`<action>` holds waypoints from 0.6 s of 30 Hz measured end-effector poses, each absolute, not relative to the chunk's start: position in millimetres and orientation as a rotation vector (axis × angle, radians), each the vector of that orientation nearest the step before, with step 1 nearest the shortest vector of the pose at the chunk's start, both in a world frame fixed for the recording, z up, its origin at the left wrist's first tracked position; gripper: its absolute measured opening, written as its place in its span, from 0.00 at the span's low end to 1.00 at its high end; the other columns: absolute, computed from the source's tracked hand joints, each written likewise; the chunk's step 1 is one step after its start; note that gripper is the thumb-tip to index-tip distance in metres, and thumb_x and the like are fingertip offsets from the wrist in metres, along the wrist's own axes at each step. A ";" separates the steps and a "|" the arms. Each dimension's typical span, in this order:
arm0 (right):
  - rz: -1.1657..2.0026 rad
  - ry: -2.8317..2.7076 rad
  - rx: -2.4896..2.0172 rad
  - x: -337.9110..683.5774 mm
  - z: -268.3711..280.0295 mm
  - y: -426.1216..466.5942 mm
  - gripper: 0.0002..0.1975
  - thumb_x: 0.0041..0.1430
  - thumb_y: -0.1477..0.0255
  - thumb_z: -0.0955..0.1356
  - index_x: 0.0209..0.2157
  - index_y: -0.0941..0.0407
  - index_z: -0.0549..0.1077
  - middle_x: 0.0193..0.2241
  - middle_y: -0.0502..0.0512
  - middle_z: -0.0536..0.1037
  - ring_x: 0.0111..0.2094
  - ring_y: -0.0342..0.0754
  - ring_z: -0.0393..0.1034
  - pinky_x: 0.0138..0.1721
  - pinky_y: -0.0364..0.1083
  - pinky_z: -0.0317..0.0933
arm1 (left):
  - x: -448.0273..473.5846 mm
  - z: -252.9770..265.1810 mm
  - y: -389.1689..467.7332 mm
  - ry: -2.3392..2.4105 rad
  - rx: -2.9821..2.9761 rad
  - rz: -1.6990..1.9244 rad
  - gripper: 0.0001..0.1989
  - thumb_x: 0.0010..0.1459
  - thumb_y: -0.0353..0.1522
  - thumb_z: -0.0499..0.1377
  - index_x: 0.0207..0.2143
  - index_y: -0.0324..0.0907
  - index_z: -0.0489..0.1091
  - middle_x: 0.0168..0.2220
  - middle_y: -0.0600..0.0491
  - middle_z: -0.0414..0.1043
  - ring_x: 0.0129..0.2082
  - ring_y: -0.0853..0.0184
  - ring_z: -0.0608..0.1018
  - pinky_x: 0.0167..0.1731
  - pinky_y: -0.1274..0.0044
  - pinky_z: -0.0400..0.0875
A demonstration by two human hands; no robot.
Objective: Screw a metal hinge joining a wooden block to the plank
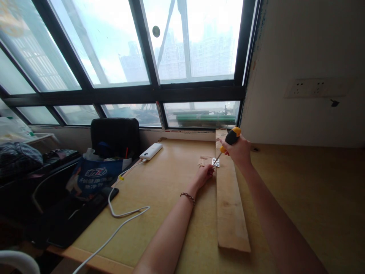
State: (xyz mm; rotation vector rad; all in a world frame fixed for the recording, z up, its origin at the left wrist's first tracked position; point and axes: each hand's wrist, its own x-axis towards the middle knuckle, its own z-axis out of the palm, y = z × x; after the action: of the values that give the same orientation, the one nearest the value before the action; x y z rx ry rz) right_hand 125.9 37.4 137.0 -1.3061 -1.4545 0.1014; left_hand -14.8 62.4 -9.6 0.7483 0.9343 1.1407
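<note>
My right hand [239, 151] is wrapped round the yellow and black handle of a screwdriver [232, 136], tilted so that its shaft slants down to the left. The shaft's lower end meets a small silver hinge [217, 163] at the left edge of a long wooden board [231, 207]. Close beside the hinge, my left hand [204, 176] has its fingers curled together by the screwdriver's tip; what they pinch, if anything, is hidden. Just beyond that hand, a rough piece of wood [203, 160] lies against the hinge's left side.
On the yellowish table [171, 213], a white power bank [151, 151] with a white cable [125, 215] lies to the left. A black chair [115, 133] and a blue bag [94, 177] stand beyond the table's left edge. Windows rise behind; a wall with sockets [318, 87] is at right.
</note>
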 end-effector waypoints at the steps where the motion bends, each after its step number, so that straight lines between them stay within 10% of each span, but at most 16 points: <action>1: 0.101 -1.454 -1.308 126.0 136.9 37.7 0.19 0.44 0.55 0.68 0.29 0.57 0.67 0.21 0.55 0.75 0.24 0.52 0.73 0.25 0.45 0.65 | -14.6 -9.3 62.2 0.944 0.752 1.138 0.04 0.48 0.29 0.56 0.23 0.37 0.64 0.20 0.54 0.63 0.19 0.75 0.64 0.19 0.82 0.55; 18: 0.204 -1.426 -1.295 126.8 139.0 37.3 0.21 0.43 0.55 0.69 0.30 0.57 0.67 0.20 0.54 0.75 0.20 0.51 0.72 0.20 0.44 0.65 | -14.9 -7.3 60.1 0.958 0.770 1.133 0.05 0.45 0.30 0.57 0.23 0.36 0.66 0.18 0.54 0.65 0.18 0.76 0.63 0.17 0.82 0.52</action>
State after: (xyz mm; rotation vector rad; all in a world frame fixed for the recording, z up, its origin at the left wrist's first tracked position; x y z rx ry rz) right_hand 126.8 37.3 139.0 -1.2955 -1.4257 0.2040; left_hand -14.9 60.1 -7.3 0.7702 0.9579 1.1333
